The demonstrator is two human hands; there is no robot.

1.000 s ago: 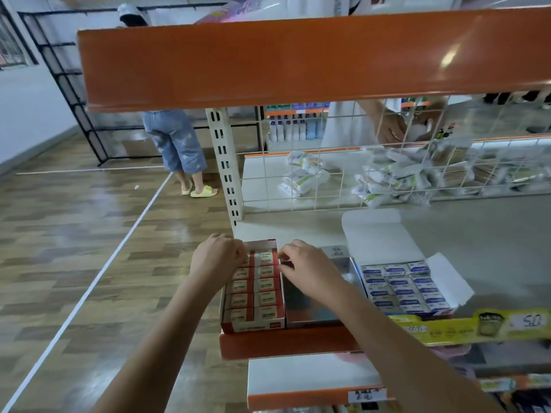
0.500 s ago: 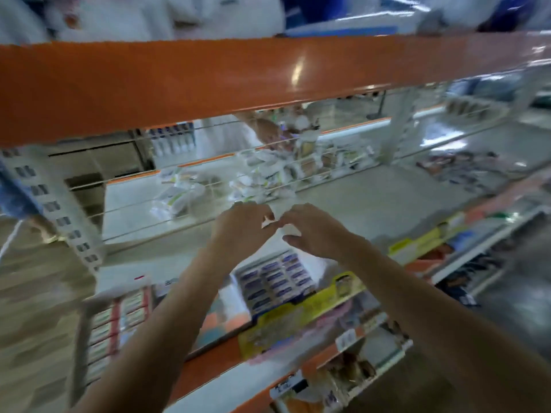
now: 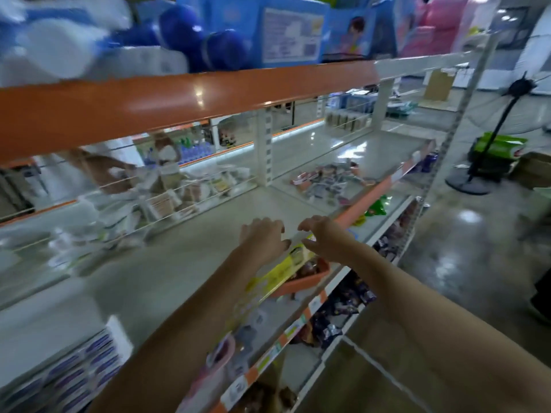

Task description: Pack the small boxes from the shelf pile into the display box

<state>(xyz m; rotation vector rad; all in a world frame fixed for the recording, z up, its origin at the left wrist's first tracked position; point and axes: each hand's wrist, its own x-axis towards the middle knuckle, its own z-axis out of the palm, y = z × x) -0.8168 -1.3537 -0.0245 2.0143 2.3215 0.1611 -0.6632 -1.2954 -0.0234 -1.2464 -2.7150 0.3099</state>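
both hands out over the shelf, empty. left hand fingers loosely curled, holding nothing; right hand fingers apart and slightly bent, also holding nothing. pile of small boxes sits further along the same shelf level, past the upright, well apart from the hands; motion blur, can't count them or read faces. a box with blue-labelled packs is at the bottom-left edge; can't tell if it's the display box. handling guess: light cardboard cartons, stiff enough to pinch but crushable, glossy faces maybe a bit slick. jumbled pile, so expect tilted ones. take each across its two long side faces, thumb against fingers, not by end flaps. several at once possible if squared up first.
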